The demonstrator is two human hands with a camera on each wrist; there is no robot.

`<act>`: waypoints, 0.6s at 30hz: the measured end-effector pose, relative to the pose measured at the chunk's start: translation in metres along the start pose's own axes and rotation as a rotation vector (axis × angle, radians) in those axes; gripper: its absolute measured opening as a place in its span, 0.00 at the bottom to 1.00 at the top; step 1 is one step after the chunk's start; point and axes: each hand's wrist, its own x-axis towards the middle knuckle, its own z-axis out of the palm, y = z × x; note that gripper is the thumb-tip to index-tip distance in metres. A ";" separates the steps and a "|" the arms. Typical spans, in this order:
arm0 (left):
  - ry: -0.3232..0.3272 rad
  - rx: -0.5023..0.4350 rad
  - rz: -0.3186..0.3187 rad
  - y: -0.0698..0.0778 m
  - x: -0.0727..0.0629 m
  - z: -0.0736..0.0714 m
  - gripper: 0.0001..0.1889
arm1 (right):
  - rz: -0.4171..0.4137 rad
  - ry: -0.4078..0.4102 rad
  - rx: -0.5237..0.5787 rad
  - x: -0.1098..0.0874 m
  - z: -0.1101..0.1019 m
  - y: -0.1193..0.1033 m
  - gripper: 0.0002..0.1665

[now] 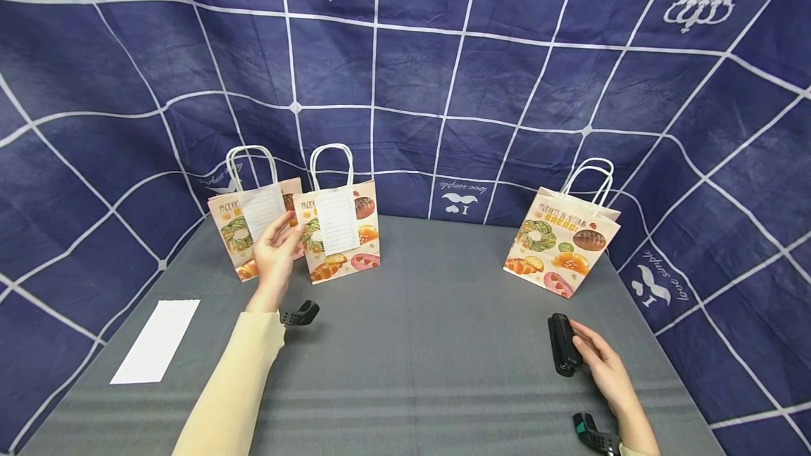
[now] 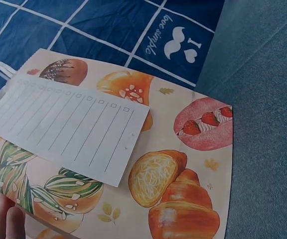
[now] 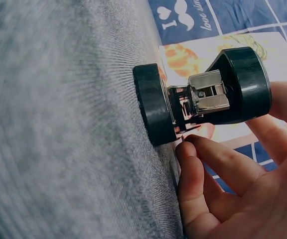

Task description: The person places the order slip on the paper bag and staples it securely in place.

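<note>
Head view: the left hand (image 1: 275, 259) has its fingers at the left edge of the middle bag (image 1: 367, 234); whether they pinch it, I cannot tell. At near right, the right hand (image 1: 605, 364) grasps a black stapler (image 1: 563, 343) on the gray table (image 1: 431, 329). Just left of the middle bag stands the left bag (image 1: 231, 234); the right bag (image 1: 562, 241) stands well apart at far right. A white sheet (image 1: 156, 341) lies at near left. Lined slips (image 1: 338, 220) cover part of the left and middle bags' fronts, so those two look done or nearly so; the right bag's front has none and seems left to do. Only the left wrist view shows checkboxes beside the ruled lines; only the right wrist view shows the stapler's metal parts and gaping mouth.
</note>
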 end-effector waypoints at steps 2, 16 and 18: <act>-0.005 0.010 0.014 0.002 -0.002 -0.001 0.22 | 0.000 0.000 -0.005 0.000 0.000 0.000 0.28; 0.020 0.063 0.074 0.001 -0.010 -0.016 0.19 | -0.055 0.004 -0.009 0.001 0.000 -0.006 0.28; 0.026 0.086 0.076 0.007 -0.014 -0.019 0.19 | -0.067 0.007 -0.017 0.002 0.000 -0.008 0.28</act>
